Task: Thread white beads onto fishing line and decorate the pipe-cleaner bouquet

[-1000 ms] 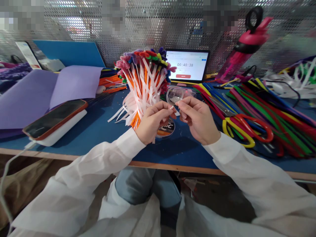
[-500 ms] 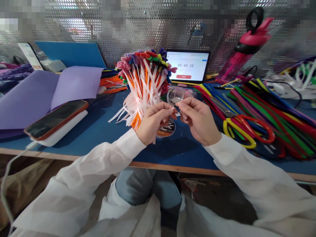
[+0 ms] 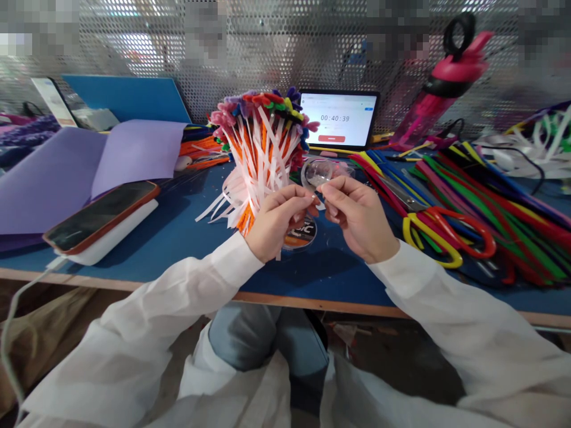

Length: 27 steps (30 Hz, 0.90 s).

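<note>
My left hand (image 3: 282,223) is closed in a pinch, with a tiny pale, bead-like piece (image 3: 313,197) at its fingertips. Facing it, my right hand (image 3: 357,215) also pinches thumb against finger; what it holds is too small to make out. The fingertips of both hands are close together above the table. Just behind the left hand stands a bundle of pipe-cleaner flowers (image 3: 265,157) with orange stems, white ribbons and multicoloured heads. A round black-and-orange label (image 3: 304,233) shows partly beneath the left hand. Behind the fingers lies a clear round container (image 3: 322,172).
Yellow-and-orange-handled scissors (image 3: 435,232) lie on loose pipe cleaners (image 3: 504,220) at right. A tablet timer (image 3: 341,119) and a pink bottle (image 3: 439,89) stand behind. At left are a phone (image 3: 104,214) on a white block and purple sheets (image 3: 138,151).
The timer has gone from 00:40:38 to 00:40:39. Both hands keep almost the same pinched pose, with hardly any visible movement.
</note>
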{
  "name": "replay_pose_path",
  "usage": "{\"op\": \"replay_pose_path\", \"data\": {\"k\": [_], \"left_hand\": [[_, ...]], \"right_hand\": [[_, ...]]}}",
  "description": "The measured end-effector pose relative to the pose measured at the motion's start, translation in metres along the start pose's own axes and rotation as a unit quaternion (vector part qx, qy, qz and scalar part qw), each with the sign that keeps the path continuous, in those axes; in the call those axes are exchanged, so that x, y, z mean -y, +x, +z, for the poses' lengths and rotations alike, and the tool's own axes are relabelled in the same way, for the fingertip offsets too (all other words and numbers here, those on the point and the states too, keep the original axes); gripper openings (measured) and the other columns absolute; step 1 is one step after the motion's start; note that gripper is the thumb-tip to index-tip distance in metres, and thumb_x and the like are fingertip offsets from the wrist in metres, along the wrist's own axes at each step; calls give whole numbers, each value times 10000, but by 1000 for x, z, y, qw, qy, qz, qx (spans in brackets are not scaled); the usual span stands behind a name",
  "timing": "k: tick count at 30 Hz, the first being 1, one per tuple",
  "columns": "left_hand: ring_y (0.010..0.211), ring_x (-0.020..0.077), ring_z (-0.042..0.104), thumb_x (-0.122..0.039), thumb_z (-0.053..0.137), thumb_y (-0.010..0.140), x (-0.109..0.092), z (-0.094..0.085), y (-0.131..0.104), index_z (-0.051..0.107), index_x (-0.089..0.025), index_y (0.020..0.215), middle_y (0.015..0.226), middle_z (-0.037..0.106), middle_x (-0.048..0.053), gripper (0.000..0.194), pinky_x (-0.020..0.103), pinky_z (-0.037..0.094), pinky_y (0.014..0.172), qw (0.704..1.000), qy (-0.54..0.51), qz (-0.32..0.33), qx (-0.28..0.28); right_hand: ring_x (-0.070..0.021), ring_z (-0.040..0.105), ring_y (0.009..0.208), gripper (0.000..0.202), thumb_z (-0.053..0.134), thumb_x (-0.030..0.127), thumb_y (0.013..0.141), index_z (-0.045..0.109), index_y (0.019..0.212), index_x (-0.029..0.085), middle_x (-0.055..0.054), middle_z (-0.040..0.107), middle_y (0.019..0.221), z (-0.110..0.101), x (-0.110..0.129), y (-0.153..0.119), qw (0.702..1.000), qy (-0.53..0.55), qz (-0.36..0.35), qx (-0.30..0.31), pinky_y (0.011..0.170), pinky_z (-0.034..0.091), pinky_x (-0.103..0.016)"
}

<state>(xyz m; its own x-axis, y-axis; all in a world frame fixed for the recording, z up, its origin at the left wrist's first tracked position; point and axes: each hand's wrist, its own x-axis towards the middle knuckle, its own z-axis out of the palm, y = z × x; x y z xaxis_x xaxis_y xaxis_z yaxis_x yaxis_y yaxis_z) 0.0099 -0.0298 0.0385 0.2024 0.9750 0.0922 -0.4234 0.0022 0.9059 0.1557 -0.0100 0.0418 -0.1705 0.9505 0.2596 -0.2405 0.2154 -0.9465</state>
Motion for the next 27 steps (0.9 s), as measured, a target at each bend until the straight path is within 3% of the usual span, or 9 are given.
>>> {"op": "replay_pose_path", "data": {"k": [8, 27], "left_hand": [[511, 45, 392, -165, 602, 717, -2, 0, 1, 628, -120, 739, 620, 609, 21, 57, 151, 279, 467, 1000, -17, -5, -2], [478, 18, 379, -189, 655, 773, 0, -2, 2, 622, -127, 749, 619, 611, -7, 75, 127, 263, 446, 1000, -4, 2, -6]], "right_hand": [[-51, 385, 471, 222, 781, 310, 759, 616, 701, 173, 64, 476, 523, 1, 1, 0, 1000, 12, 0, 0, 448, 261, -222], [-50, 369, 461, 162, 741, 276, 781, 634, 717, 173, 70, 448, 502, -2, 1, -1, 1000, -4, 3, -4, 456, 265, -229]]}}
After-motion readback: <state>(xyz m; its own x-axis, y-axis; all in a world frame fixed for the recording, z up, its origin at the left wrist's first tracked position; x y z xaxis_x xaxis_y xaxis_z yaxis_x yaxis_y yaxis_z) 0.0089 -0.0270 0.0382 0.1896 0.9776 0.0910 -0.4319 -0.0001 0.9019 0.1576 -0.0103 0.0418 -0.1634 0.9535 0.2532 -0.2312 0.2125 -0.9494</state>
